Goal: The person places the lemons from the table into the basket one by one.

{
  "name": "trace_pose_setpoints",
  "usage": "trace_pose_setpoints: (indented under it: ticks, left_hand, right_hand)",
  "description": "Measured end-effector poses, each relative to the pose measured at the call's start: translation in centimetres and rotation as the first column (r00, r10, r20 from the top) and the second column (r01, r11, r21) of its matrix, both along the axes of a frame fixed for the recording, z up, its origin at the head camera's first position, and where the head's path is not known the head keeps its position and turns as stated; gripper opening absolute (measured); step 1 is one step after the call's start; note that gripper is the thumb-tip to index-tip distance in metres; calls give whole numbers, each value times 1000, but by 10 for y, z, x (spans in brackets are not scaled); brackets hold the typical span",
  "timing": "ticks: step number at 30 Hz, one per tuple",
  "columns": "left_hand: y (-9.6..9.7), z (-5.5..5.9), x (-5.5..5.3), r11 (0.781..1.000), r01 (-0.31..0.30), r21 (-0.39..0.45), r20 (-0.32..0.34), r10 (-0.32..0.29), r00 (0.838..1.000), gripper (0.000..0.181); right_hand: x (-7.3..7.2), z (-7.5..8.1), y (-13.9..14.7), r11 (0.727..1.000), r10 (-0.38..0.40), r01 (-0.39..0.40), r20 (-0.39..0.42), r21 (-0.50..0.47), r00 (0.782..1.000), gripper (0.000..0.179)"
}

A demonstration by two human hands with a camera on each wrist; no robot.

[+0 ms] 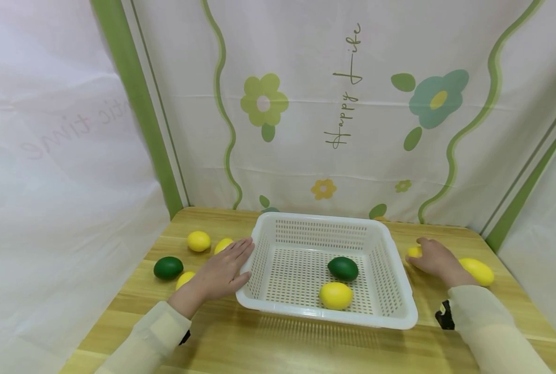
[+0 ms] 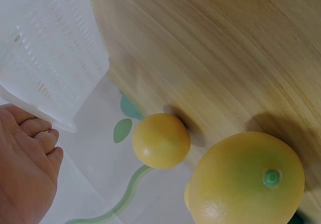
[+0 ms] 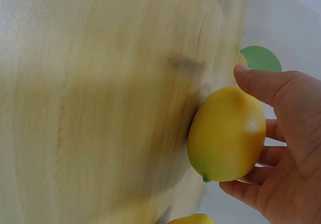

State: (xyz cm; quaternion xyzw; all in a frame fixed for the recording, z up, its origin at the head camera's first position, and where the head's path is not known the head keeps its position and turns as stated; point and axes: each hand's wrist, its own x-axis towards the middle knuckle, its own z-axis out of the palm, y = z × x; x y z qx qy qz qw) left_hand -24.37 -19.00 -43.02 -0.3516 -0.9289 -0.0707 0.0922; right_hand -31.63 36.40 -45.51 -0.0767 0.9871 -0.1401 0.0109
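Note:
A white perforated plastic basket (image 1: 401, 275) stands mid-table, with a green lemon-shaped fruit (image 1: 343, 268) and a yellow lemon (image 1: 336, 295) inside. My left hand (image 1: 221, 267) rests against its left rim, fingers extended; the left wrist view shows the fingertips at the basket's edge. To the right of the basket, my right hand (image 1: 436, 257) holds another yellow lemon (image 3: 225, 133). In the right wrist view the thumb lies at one end of this lemon and the fingers bend behind it. It sits close over the wooden tabletop.
Left of the basket lie yellow lemons (image 1: 199, 241) and a green fruit (image 1: 168, 268), some partly behind my left hand. One more yellow lemon (image 1: 477, 271) lies beside my right wrist. A printed curtain (image 1: 296, 156) hangs behind the table (image 1: 221, 343) and at both sides.

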Motion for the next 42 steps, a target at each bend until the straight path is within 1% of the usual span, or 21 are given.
trace_pose_setpoints:
  ticks: [4,10,17,27,35,42]
  left_hand:
    - [0,0,0,1000,1,3,1,-1,1000,64]
    - [0,-1,0,1000,-1,0,0,1,1000,64]
    - [0,-2,0,1000,0,3,1,0,1000,64]
    - [0,-1,0,1000,-6,-7,1,6,1000,65]
    - [1,0,0,1000,-10,-7,3,10,1000,65]
    - [1,-1,0,1000,-14,-10,7,14,1000,65]
  right_hand:
    - [-1,-1,-1,1000,-2,2,30,-3,1000,77]
    - [1,-1,-3,1000,-10,11,48,-15,999,77]
    - [2,0,-4,999,-28,30,89,-19,996,77]
    - [1,3,-3,1000,-23,24,74,-17,997,71]
    - [0,0,-2,1000,-14,15,58,-26,998,69]
    - [0,1,-1,999,-11,13,63,-31,998,69]
